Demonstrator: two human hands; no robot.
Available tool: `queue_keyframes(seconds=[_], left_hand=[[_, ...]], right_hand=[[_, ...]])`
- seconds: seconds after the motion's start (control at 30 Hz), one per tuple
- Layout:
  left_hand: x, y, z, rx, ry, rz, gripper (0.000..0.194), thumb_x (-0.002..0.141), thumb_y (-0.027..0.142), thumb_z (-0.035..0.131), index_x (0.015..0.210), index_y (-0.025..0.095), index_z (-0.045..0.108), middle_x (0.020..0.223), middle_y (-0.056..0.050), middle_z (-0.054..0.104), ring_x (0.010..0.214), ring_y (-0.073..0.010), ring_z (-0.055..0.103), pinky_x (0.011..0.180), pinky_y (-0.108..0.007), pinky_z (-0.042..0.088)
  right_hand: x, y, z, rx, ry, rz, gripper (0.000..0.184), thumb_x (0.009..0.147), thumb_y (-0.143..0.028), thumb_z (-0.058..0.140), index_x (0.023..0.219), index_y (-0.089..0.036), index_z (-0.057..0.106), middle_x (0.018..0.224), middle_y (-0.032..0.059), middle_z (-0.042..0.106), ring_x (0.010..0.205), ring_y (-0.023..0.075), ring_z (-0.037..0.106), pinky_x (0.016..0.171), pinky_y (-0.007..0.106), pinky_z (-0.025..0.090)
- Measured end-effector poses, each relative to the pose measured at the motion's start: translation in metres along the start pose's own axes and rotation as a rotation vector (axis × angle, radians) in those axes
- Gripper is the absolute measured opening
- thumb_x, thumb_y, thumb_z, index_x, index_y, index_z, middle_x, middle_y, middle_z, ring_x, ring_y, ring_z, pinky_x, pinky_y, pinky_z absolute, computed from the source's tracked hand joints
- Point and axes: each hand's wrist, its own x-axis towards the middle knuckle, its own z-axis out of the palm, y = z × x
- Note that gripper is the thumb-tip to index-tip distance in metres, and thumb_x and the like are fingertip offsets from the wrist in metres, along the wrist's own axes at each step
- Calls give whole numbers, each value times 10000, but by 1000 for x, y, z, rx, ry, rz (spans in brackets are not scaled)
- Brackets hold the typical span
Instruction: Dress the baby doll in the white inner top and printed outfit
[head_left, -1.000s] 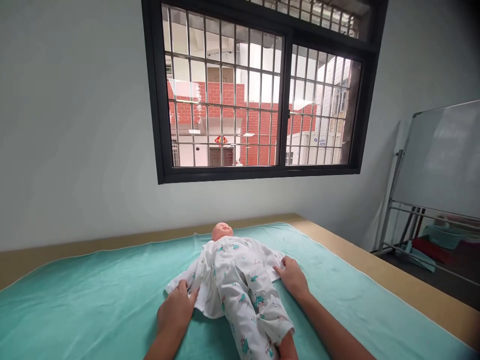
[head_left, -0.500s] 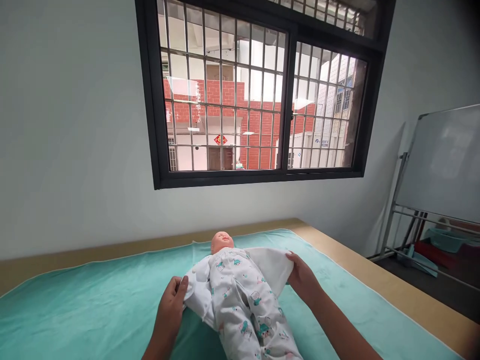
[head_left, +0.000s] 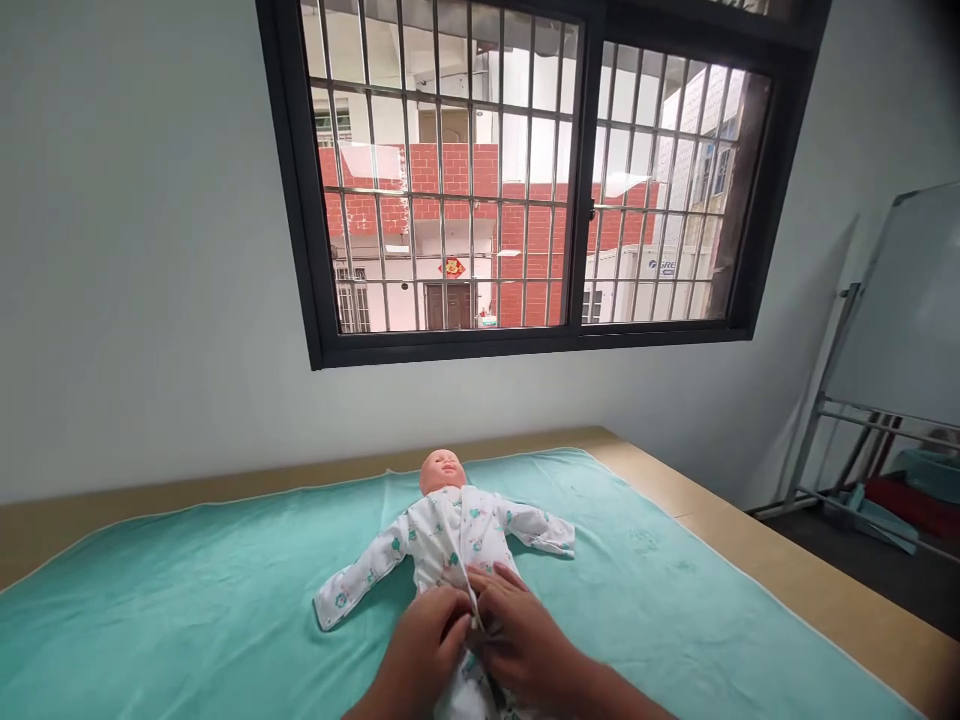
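A baby doll [head_left: 443, 470] lies on its back, its head toward the wall. White baby clothes with a small green print cover it, and the long-sleeved top [head_left: 435, 522] has its front panels drawn together over the chest. Both sleeves spread outward on the cloth. My left hand [head_left: 429, 640] is closed at the doll's waist, thumb and finger pinching the top's front edge. Against it, my right hand [head_left: 519, 632] is closed on the same front edge with bent fingers. My hands hide much of the waist and legs.
A green cloth [head_left: 225, 590] covers most of the wooden table [head_left: 660, 478], which meets the wall below a barred window [head_left: 450, 200]. To the right stands a whiteboard [head_left: 907, 310] on a metal frame, with a blue basin [head_left: 930, 475] behind it.
My hands have come from holding the top's panels out at both sides to meeting at the waist. The panels now lie over the doll's front and the printed sleeves show. The view has shifted slightly.
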Motion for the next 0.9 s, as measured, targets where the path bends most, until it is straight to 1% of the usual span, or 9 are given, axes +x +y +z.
queue_keyframes(seconds=[0.07,0.13,0.23,0.33,0.43,0.53,0.63,0.8,0.9], left_hand=[[-8,-1,-3,-50,9,39,270,858,278,459,954,212,703,1003,-74,702,974,-225,614,894,-324,437],[-6,1,-9,-111,58,30,303,854,295,457,995,212,712,998,-73,709,947,-219,629,871,-320,460],[17,7,-21,-114,315,-65,337,861,359,450,1024,191,691,974,-78,700,881,-220,628,812,-326,477],[57,12,-33,8,528,-169,354,862,360,444,1077,164,647,977,-80,665,882,-211,610,846,-322,468],[99,8,-39,134,472,-292,344,798,274,526,1096,152,649,1049,-99,629,922,-211,607,879,-310,455],[124,-8,-34,168,429,-411,328,696,224,634,1002,122,692,1088,-159,617,980,-275,610,891,-356,447],[130,-23,-25,172,443,-486,265,723,244,615,948,125,687,1011,-161,646,907,-284,623,817,-366,449],[128,-30,-22,96,497,-462,101,755,239,557,767,185,641,842,-83,683,828,-242,622,728,-308,419],[129,-29,-24,-35,516,-439,195,812,302,487,782,175,632,835,-77,706,795,-206,641,708,-273,448]], right_hand=[[-12,2,-11,94,-29,39,179,755,-188,616,925,-215,665,1232,78,663,1206,257,561,1159,436,217],[-8,10,-25,243,49,107,106,828,-280,583,819,-204,656,1128,88,704,1107,251,616,1064,397,366],[27,29,-38,219,283,300,244,896,-382,478,848,-189,620,999,95,718,932,227,669,789,309,503],[76,46,-41,-6,326,444,246,909,-362,425,903,-183,594,842,57,699,752,189,662,651,268,472],[114,55,-35,-148,294,493,233,856,-385,537,845,-169,624,810,82,695,789,222,650,691,290,437],[133,57,-29,-259,247,537,218,764,-376,654,836,-170,666,858,113,711,889,265,648,729,302,419],[139,61,-26,-323,211,558,172,753,-336,650,813,-181,691,867,117,716,902,271,647,736,304,412],[147,72,-28,-367,215,523,145,785,-207,559,721,-166,682,939,156,702,979,281,606,753,308,383],[153,80,-26,-306,230,501,212,818,-186,499,671,-167,652,825,120,700,826,225,605,686,282,364]])
